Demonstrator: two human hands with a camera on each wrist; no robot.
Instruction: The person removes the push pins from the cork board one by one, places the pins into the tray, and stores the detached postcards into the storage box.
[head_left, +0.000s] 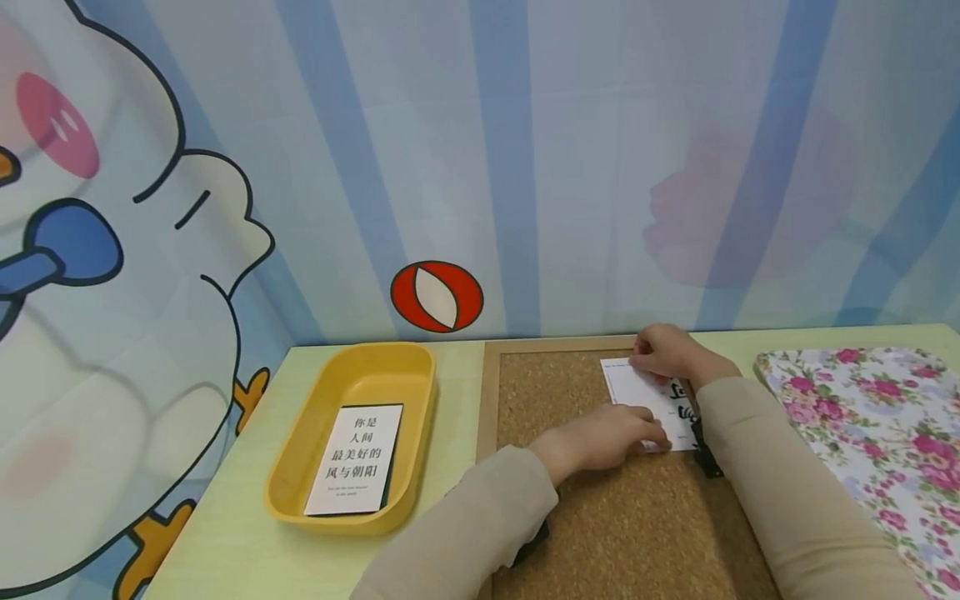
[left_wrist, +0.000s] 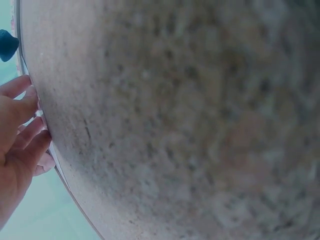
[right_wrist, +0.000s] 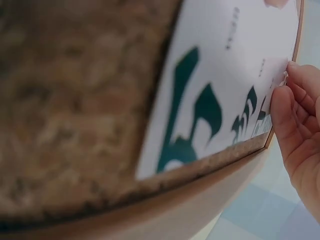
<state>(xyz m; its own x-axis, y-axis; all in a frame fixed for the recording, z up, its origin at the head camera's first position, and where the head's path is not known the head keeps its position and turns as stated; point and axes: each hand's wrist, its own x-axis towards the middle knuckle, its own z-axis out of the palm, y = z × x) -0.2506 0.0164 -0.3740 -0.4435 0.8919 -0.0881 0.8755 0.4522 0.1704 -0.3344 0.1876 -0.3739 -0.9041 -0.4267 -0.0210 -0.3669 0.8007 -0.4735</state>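
Observation:
A white card [head_left: 630, 385] with dark green lettering lies on a wood-framed corkboard [head_left: 637, 525], near its top right corner. My left hand [head_left: 609, 437] rests on the card's lower edge, fingers loosely extended. At the top of the card is my right hand [head_left: 666, 353], thumb and forefinger pinched together. In the right wrist view those fingertips hold a tiny whitish, clear pin-like piece [right_wrist: 286, 76] against the card; most of it is hidden. In the left wrist view, the left hand's fingers [left_wrist: 31, 132] touch the far edge of the card, seen very obliquely.
To the left stands a yellow tray [head_left: 429, 400] holding white cards [head_left: 358, 458] printed with Chinese text. A flowered board or mat [head_left: 877, 400] lies to the right. Behind the pale table [head_left: 459, 367] rises a striped cartoon backdrop [head_left: 570, 208].

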